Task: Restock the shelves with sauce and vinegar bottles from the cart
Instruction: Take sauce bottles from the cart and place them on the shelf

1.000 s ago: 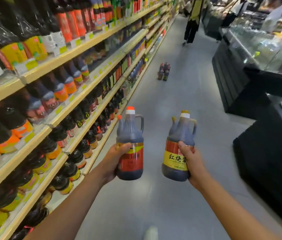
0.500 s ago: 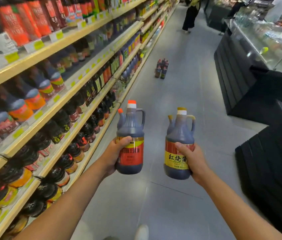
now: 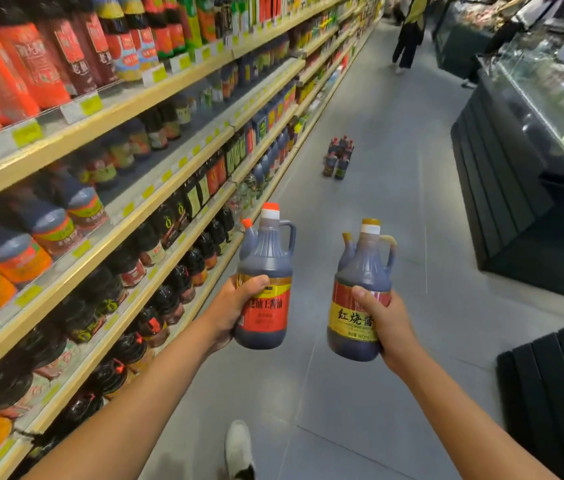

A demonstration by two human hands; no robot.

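Note:
My left hand (image 3: pixel 234 308) grips a dark sauce bottle with a red label and red cap (image 3: pixel 266 271), held upright over the aisle floor. My right hand (image 3: pixel 386 322) grips a second dark sauce bottle with a yellow-and-red label and yellow cap (image 3: pixel 360 289), also upright. Both bottles have a side handle and a small spout. Long shelves (image 3: pixel 156 216) full of dark sauce bottles run along the left. No cart shows in the view.
A small cluster of bottles (image 3: pixel 337 157) stands on the grey floor ahead. Dark display counters (image 3: pixel 516 188) with glass tops line the right side. A person (image 3: pixel 408 32) walks at the far end of the aisle. My shoe (image 3: pixel 239 448) shows at the bottom.
I have walked forward along the aisle; the shelves slid past and the floor bottles are nearer. Both hands still hold their bottles in the same way.

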